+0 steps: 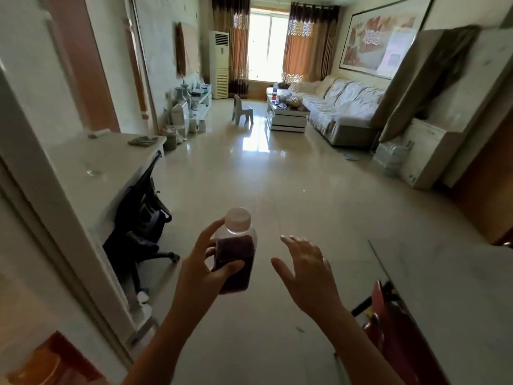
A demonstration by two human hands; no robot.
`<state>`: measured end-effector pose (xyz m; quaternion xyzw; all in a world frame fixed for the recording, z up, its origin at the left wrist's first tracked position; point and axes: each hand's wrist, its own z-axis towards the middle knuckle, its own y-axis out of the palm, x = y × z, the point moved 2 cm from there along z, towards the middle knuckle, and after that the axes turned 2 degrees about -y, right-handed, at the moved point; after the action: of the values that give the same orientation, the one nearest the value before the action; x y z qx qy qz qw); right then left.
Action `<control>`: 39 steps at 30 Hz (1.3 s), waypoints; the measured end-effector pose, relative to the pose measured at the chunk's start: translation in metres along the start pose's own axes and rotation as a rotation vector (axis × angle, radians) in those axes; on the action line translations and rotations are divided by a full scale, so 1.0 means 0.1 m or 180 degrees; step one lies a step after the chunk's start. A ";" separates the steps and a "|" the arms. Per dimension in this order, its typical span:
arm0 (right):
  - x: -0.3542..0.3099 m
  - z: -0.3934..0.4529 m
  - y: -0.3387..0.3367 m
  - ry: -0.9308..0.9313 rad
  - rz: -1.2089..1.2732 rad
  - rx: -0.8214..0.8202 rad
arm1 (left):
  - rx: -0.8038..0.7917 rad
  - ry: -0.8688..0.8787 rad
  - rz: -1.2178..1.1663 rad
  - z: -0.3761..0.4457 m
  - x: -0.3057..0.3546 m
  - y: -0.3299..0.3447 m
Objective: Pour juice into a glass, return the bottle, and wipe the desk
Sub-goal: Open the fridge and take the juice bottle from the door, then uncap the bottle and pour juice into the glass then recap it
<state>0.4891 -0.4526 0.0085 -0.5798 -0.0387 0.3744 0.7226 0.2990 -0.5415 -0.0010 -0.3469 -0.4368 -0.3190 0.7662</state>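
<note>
My left hand [202, 269] grips a clear plastic bottle [236, 254] of dark purple juice, upright, with a white cap on. Beside it to the right, my right hand [308, 269] hovers with fingers spread, holding nothing. A white desk [83, 162] stands at the left. On it sits a clear glass [93, 169] near the middle, and a folded grey cloth [143, 140] lies at its far end. Both hands are in the air over the tiled floor, well short of the desk.
A black office chair [141, 218] is tucked under the desk. A white counter [449, 287] with a red object [388, 323] beside it fills the right foreground. Farther off stand a sofa [341, 107], a coffee table [286, 115] and a small stool [243, 111].
</note>
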 end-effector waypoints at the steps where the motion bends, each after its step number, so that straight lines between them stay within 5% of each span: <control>1: 0.05 0.08 0.01 0.0001 -0.0005 -0.0014 | -0.0001 -0.0015 -0.0004 0.09 -0.04 0.06; 13: 0.61 1.24 0.30 -0.0173 0.0122 -0.0334 | 0.0176 -0.0488 0.0137 1.16 -0.65 0.45; 23: 1.37 2.86 0.69 -0.0700 0.0088 -0.0727 | 0.0858 -0.0734 0.0259 2.30 -1.11 1.01; 39: 0.97 5.19 1.81 -0.1643 0.0247 -0.1269 | 0.1724 -0.0923 0.0525 3.91 -1.92 0.54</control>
<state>0.2148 0.0329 -0.0162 -0.5968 -0.2710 0.5213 0.5465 0.0870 -0.1593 -0.0377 -0.2064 -0.5810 -0.0751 0.7837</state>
